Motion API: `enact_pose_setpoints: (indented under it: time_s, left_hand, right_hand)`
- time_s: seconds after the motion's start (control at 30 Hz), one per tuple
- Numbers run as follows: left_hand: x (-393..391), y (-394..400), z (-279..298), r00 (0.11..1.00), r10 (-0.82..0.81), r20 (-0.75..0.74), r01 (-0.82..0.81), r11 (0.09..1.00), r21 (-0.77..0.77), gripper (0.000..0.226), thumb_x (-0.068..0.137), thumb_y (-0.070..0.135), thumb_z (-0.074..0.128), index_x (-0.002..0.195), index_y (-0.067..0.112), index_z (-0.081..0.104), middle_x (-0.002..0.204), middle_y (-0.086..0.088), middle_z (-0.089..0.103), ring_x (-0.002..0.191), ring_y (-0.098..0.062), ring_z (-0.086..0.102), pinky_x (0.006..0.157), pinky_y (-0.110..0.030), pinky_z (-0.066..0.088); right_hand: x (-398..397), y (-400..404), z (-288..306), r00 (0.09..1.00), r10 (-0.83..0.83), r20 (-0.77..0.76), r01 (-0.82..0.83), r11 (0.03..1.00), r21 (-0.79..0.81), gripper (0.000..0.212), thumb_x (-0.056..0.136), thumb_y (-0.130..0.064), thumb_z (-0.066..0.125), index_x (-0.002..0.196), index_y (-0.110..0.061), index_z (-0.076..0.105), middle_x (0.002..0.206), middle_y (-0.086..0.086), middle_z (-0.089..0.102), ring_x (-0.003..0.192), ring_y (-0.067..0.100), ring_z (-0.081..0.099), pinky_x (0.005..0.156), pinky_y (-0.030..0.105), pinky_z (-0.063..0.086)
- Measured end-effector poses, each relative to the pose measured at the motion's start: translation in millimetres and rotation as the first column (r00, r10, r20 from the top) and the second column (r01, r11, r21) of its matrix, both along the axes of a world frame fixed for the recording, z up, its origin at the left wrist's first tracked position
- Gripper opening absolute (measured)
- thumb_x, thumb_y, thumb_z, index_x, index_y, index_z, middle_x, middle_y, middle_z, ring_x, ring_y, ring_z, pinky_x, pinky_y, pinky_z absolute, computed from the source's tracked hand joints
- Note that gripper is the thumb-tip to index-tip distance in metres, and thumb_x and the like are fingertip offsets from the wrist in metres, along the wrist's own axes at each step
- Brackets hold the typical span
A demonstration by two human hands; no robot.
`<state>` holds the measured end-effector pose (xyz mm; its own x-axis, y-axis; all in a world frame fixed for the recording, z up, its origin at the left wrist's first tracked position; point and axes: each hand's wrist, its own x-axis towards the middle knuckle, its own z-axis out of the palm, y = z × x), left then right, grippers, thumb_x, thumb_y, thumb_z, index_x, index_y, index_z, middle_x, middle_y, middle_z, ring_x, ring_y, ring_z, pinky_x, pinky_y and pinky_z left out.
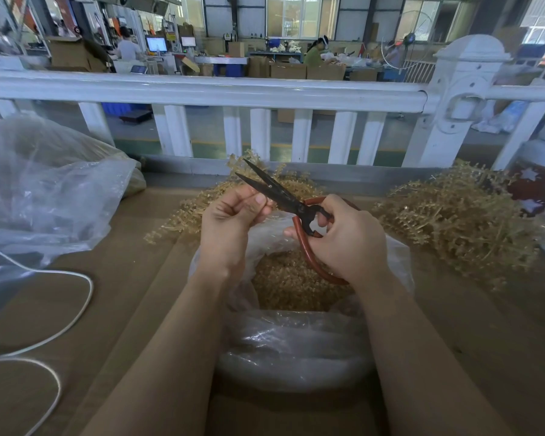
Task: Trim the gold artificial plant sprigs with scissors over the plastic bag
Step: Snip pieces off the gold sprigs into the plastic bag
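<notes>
Over an open plastic bag (296, 335) on a cardboard-covered table (132, 303), we see the right hand (350, 240) gripping the red handles of a pair of scissors (283, 199), fingers curled through and around the loops, dark blades parted and pointing up and to the left. The left hand (230, 221) is curled just beside the blades, thumb pressed against the fingers as if pinching something thin; what it pinches is too small for us to make out, and we cannot tell whether a stem lies between the blades. Gold trimmings (287, 281) fill the bag below the hands, partly hidden by the right wrist and the lower handle. One heap of gold sprigs (463, 221) lies to the right, another heap (189, 212) behind the hands, its middle covered by them. At left a large clear bag (44, 196) is cut off by the frame edge, beside a white cord (76, 309). A white railing (233, 92) crosses behind the table.
</notes>
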<state>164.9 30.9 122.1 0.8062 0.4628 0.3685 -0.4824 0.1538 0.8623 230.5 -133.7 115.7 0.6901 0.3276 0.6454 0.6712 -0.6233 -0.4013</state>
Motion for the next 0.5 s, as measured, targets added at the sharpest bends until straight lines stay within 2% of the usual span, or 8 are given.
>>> enact_pose_setpoints:
  time_s: [0.13, 0.3, 0.5]
  left_hand:
    - [-0.1, -0.8, -0.8, 1.000, -0.014, 0.006, 0.014, 1.000, -0.019, 0.008, 0.093, -0.002, 0.059, 0.090, 0.000, 0.065, 0.073, -0.003, 0.065, 0.068, -0.012, 0.057, 0.074, -0.023, 0.049]
    - [1.9, -1.5, -0.3, 1.000, -0.011, 0.002, 0.011, 0.993, -0.114, 0.016, 0.091, -0.003, 0.060, 0.105, 0.001, 0.067, 0.079, -0.002, 0.069, 0.069, -0.008, 0.061, 0.073, -0.019, 0.051]
    - [-0.9, -1.7, 1.7, 0.999, -0.049, 0.020, 0.049, 0.998, -0.031, 0.014, 0.095, -0.004, 0.053, 0.088, 0.002, 0.063, 0.072, -0.002, 0.062, 0.069, -0.012, 0.055, 0.075, -0.023, 0.047]
  right_hand:
    - [-0.1, 0.8, -1.0, 1.000, 0.006, 0.006, -0.006, 1.000, 0.017, 0.046, 0.073, -0.068, 0.075, 0.081, -0.036, 0.044, 0.059, -0.026, 0.039, 0.051, -0.010, 0.038, 0.048, 0.014, 0.026]
    - [0.2, -0.6, -1.5, 1.000, 0.025, -0.007, -0.025, 0.999, 0.046, 0.047, 0.070, -0.076, 0.067, 0.080, -0.038, 0.043, 0.060, -0.020, 0.045, 0.052, -0.007, 0.042, 0.047, 0.016, 0.029]
    - [2.3, -0.4, -2.6, 1.000, -0.012, 0.022, 0.013, 0.999, -0.029, 0.050, 0.073, -0.081, 0.058, 0.084, -0.034, 0.045, 0.063, -0.021, 0.046, 0.054, -0.006, 0.043, 0.048, 0.014, 0.034]
